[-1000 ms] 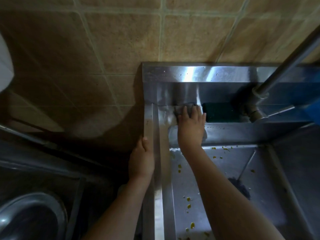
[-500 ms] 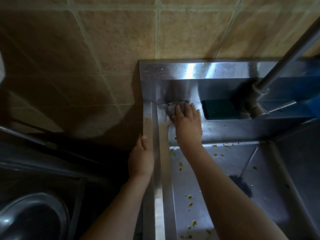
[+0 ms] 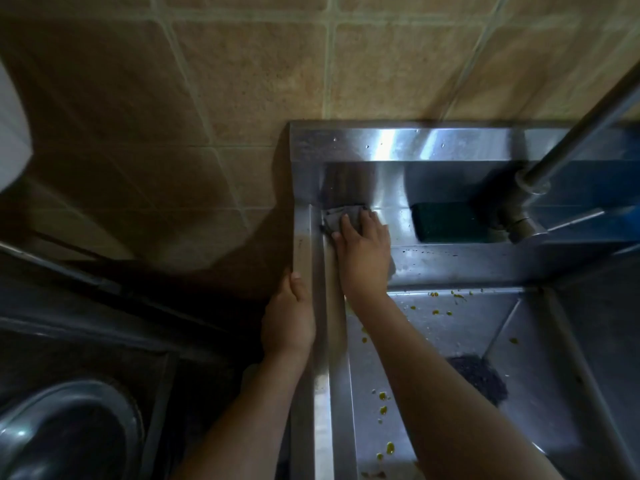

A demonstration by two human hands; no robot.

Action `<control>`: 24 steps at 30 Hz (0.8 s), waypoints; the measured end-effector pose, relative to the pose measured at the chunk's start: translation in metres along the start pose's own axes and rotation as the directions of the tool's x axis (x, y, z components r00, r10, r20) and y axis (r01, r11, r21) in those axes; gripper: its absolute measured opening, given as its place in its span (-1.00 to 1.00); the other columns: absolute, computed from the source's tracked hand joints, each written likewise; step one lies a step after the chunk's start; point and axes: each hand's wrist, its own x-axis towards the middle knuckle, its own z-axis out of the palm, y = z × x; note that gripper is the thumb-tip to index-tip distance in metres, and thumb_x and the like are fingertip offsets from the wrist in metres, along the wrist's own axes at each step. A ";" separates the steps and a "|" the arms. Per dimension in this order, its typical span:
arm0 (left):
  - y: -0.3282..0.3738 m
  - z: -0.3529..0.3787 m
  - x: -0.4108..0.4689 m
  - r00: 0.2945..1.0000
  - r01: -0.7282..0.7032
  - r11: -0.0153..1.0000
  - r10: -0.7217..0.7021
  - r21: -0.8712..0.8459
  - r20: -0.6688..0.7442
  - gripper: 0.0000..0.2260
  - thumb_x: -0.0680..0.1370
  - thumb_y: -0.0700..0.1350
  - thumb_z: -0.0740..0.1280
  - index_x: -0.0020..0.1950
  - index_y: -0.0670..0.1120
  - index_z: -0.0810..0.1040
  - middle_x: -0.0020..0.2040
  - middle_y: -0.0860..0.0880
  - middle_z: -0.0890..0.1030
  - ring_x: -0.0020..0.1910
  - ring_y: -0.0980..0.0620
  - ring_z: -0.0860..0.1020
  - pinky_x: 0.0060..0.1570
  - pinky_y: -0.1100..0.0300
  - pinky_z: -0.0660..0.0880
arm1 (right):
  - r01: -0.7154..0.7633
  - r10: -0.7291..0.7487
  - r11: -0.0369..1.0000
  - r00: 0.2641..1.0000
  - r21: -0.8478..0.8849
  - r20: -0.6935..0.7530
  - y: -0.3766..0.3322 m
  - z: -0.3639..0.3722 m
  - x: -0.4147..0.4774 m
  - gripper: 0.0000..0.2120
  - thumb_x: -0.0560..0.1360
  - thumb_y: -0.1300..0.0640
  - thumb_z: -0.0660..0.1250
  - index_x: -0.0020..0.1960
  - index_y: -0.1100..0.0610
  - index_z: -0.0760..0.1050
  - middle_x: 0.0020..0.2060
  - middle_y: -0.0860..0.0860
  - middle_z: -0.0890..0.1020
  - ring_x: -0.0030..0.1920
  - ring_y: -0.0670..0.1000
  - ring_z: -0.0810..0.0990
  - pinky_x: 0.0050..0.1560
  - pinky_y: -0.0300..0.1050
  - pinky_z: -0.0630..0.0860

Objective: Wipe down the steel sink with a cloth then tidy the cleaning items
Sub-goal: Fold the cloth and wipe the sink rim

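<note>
The steel sink [image 3: 320, 393] fills the right half of the view, its basin dotted with yellow food bits [image 3: 382, 396]. My right hand [image 3: 363, 251] lies flat on a grey cloth [image 3: 334, 218] and presses it into the left corner of the sink's back ledge. Most of the cloth is hidden under my palm. My left hand [image 3: 287, 320] grips the sink's left rim, thumb on top and fingers over the outer side.
A dark green sponge [image 3: 446, 221] lies on the back ledge, right of the cloth. A steel tap pipe [image 3: 571, 136] rises at the right. There is a dark drain patch [image 3: 479, 379] in the basin, a steel bowl [image 3: 69, 431] at the lower left, and a tiled wall [image 3: 242, 81] behind.
My right hand has slid the cloth leftward along the back ledge, away from the sponge and into the corner. My left hand stays on the rim.
</note>
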 end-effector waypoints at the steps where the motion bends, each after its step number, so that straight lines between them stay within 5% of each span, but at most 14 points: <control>1: 0.000 0.000 0.000 1.000 0.007 1.000 -0.007 0.002 0.000 -0.60 0.64 0.03 -0.05 0.42 -0.04 0.32 0.33 -0.15 0.46 0.31 -0.17 0.41 0.25 0.08 0.31 | 0.027 -0.026 1.000 0.999 -0.015 0.025 -0.002 0.000 -0.001 -0.63 0.58 0.03 0.17 0.33 0.16 0.44 0.41 0.22 0.31 0.45 0.21 0.19 0.46 0.02 0.05; 5: 0.002 -0.001 -0.002 1.000 0.005 1.000 -0.005 -0.004 0.000 -0.60 0.64 0.04 -0.06 0.43 -0.03 0.30 0.33 -0.13 0.46 0.31 -0.14 0.41 0.25 0.09 0.31 | 0.024 -0.026 0.999 0.999 -0.044 -0.047 0.008 0.001 0.004 -0.63 0.49 0.06 0.24 0.20 0.24 0.54 0.25 0.33 0.47 0.29 0.35 0.39 0.33 0.19 0.31; 9: 0.000 -0.001 -0.001 1.000 0.017 1.000 -0.017 -0.018 0.009 -0.59 0.64 0.05 -0.05 0.43 -0.02 0.30 0.33 -0.13 0.46 0.31 -0.15 0.40 0.25 0.07 0.32 | -0.103 0.099 0.992 0.993 -0.073 -0.060 0.029 -0.002 0.005 -0.64 0.55 0.11 0.24 0.30 0.22 0.46 0.35 0.30 0.36 0.40 0.31 0.25 0.44 0.13 0.07; 15: 0.000 -0.003 -0.003 1.000 -0.024 1.000 0.024 -0.013 -0.001 -0.60 0.65 0.02 -0.05 0.41 -0.05 0.33 0.31 -0.13 0.48 0.29 -0.15 0.42 0.20 0.11 0.33 | -0.122 0.116 0.984 0.992 -0.129 -0.049 0.032 -0.004 0.003 -0.61 0.55 0.11 0.25 0.33 0.23 0.42 0.36 0.32 0.34 0.38 0.33 0.27 0.40 0.17 0.19; 24: -0.003 0.000 0.001 1.000 -0.005 1.000 0.005 0.005 -0.003 -0.59 0.65 0.01 -0.04 0.43 -0.08 0.30 0.36 -0.15 0.43 0.34 -0.17 0.38 0.27 0.09 0.30 | 0.063 -0.063 0.994 0.998 -0.094 0.001 -0.003 -0.005 -0.016 -0.78 0.28 0.21 0.51 -0.08 0.19 0.63 0.01 0.24 0.62 -0.05 0.29 0.59 -0.07 -0.02 0.55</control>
